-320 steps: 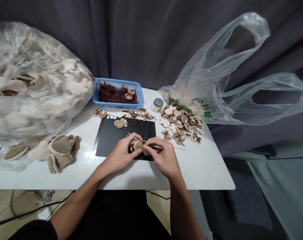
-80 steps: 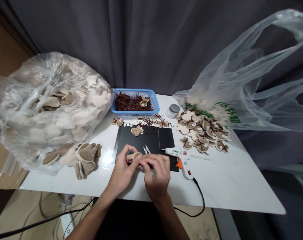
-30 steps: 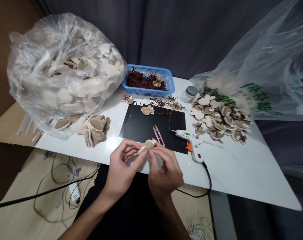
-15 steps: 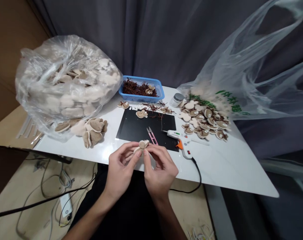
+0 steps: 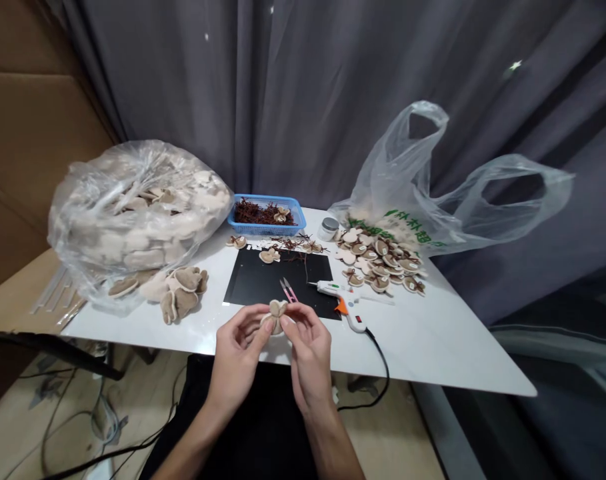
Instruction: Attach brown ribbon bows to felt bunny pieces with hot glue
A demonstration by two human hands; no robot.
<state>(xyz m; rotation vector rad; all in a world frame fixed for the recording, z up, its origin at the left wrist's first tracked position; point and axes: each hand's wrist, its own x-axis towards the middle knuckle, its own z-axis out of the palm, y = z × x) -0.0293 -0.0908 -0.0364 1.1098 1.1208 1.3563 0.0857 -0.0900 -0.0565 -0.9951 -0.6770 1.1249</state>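
Observation:
Between both hands, over the front edge of the table, is a small beige plush piece (image 5: 277, 311) with rounded lobes. My left hand (image 5: 237, 350) pinches its left side with thumb and fingers. On the other side, my right hand (image 5: 309, 347) grips it the same way, the thumbs almost meeting on its front. Just beyond the fingers, pink-handled thread snips (image 5: 289, 291) rest on a black mat (image 5: 255, 283). A white hot glue gun (image 5: 345, 301) with an orange trigger lies right of them, partly on the mat.
A clear bag of plush pieces (image 5: 143, 220) stands at left, loose plush pieces (image 5: 183, 293) before it. Behind the mat sits a blue basket (image 5: 267, 230) of brown bows. Rightward are a lidded jar (image 5: 328, 229), a pile of bow-trimmed pieces (image 5: 383, 263) and a plastic carrier bag (image 5: 407, 193).
The camera view has tilted up, so the table sits lower in the picture. Both hands still hold the plush piece, which now faces me more squarely, its lobes showing more fully.

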